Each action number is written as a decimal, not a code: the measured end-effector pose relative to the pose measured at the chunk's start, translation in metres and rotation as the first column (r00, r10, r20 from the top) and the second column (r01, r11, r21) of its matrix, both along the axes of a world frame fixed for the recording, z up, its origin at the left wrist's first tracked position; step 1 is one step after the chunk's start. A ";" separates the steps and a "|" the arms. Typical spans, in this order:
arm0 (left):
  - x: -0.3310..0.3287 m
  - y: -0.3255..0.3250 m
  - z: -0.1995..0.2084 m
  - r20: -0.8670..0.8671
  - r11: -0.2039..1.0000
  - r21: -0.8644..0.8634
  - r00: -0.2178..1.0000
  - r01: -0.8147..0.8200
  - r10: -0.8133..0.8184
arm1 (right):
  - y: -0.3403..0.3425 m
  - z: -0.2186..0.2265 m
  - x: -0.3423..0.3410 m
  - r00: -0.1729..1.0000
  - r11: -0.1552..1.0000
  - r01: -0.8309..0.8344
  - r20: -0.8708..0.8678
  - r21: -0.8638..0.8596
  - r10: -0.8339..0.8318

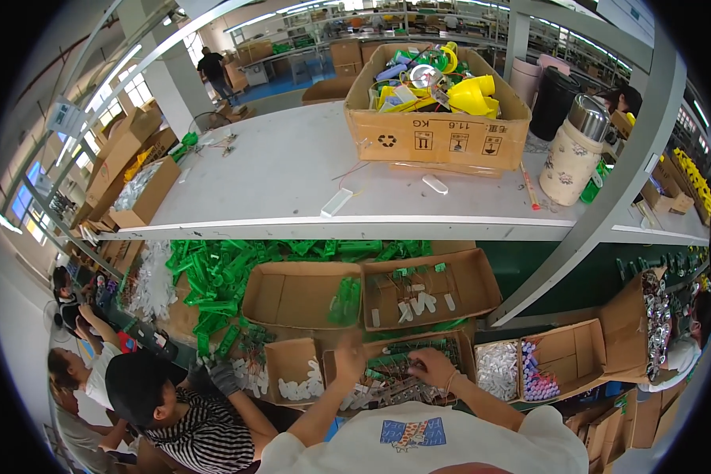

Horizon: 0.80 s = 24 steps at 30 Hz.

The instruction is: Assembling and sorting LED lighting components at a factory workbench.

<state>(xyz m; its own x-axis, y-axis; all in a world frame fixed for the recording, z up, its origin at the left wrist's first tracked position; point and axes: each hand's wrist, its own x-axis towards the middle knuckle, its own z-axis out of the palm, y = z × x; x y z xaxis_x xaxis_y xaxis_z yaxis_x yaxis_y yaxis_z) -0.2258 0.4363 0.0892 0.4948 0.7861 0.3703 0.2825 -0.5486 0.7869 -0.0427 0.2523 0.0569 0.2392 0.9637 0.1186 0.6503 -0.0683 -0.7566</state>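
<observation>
My left hand is smeared by motion above the left side of a low cardboard box, so its fingers cannot be made out. My right hand is over the same box, thumb and fingers drawn together; whatever is between them is too small to tell. Green circuit boards with thin wires lie in this box, along with small metallic and white parts near my body. Just beyond stand a carton with translucent green housings and another carton holding white strips and wired green boards.
Green plastic housings are heaped at the left. A co-worker's gloved hand works beside a small box of white pieces. At right are white parts and purple cylinders. A shelf bears a full carton and bottles.
</observation>
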 end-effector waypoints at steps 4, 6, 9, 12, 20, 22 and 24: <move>-0.051 -0.081 -0.037 -0.273 0.895 -0.337 0.879 0.292 -0.390 | -0.030 -0.013 -0.025 0.936 0.949 -0.200 0.241 -0.242 0.259; -0.058 -0.090 -0.041 -0.223 0.813 -0.395 0.814 0.428 -0.537 | -0.036 0.016 -0.028 0.945 0.967 -0.197 0.231 -0.159 0.230; -0.047 -0.080 -0.012 -0.249 0.753 -0.478 0.752 0.452 -0.610 | -0.049 0.017 -0.024 0.906 0.953 -0.283 0.296 -0.105 0.302; -0.052 -0.078 -0.020 -0.325 0.736 -0.280 0.660 0.616 -0.677 | -0.059 -0.010 -0.016 0.848 0.937 -0.330 0.400 -0.116 0.348; -0.018 -0.065 0.088 -0.267 0.934 -0.132 0.895 0.333 -0.357 | -0.007 0.137 0.006 0.961 0.979 -0.172 0.238 0.112 0.142; -0.015 -0.052 0.118 -0.286 0.951 -0.010 0.910 0.309 -0.299 | 0.002 0.156 0.003 0.962 0.975 -0.133 0.261 0.178 0.084; -0.016 -0.053 0.147 -0.383 0.976 -0.031 0.900 0.215 -0.210 | 0.009 0.166 -0.001 0.957 0.927 -0.053 0.284 0.373 -0.060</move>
